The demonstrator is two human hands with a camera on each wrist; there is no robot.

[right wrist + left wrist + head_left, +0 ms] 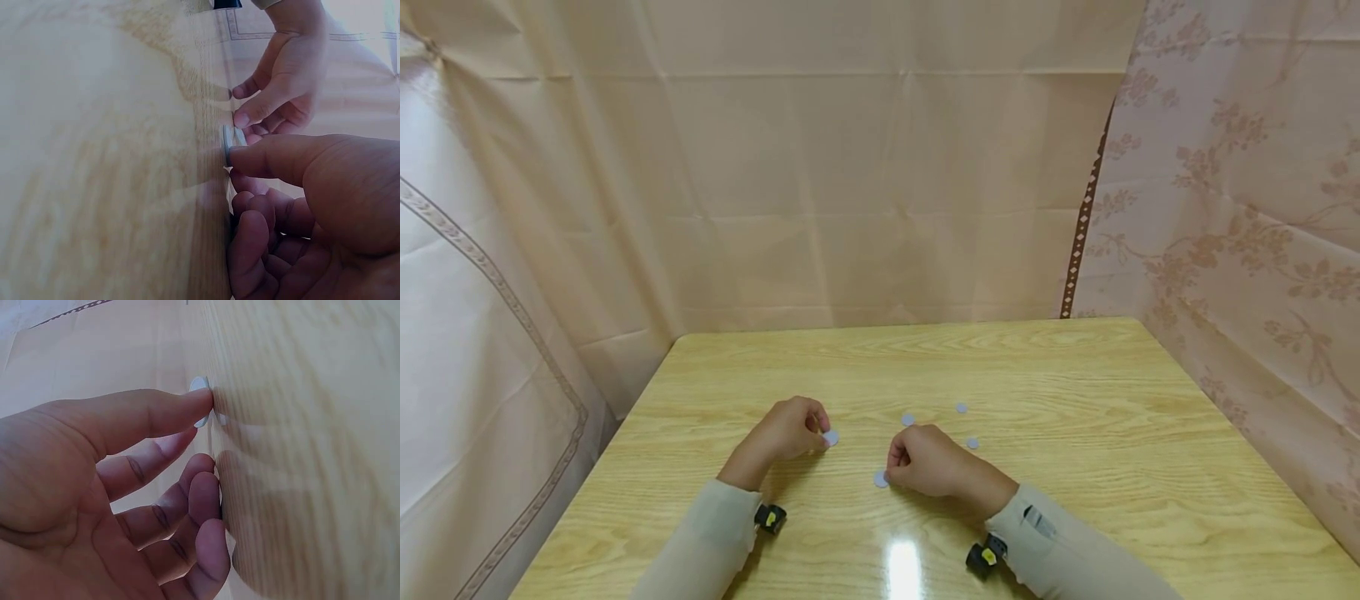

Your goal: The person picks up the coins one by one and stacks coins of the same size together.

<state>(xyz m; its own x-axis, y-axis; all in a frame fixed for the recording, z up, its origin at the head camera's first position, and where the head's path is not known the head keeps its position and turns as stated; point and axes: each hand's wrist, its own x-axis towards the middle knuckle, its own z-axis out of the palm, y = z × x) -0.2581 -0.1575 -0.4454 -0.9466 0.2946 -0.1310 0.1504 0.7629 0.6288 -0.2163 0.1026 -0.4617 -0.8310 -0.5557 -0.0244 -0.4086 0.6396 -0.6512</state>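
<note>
My left hand [790,429] is low over the wooden table [722,375], pinching a small round white disc [831,437] at the fingertips. The left wrist view shows this disc [199,385] tipped on edge by the thumb tip, close to the tabletop. To the right and nearer, my right hand [934,461] holds a second white disc [881,479] between thumb and index finger. That disc [227,149] stands edge-on at the thumb tip in the right wrist view, with the other fingers curled below it. My left hand [284,87] appears behind it there.
Three more white discs lie beyond the right hand: one disc [907,419] just past its knuckles, another disc [961,408] farther back, and a third disc [972,443] to its right. Beige curtains [865,192] hang behind the table, and a floral curtain [1247,208] borders the right.
</note>
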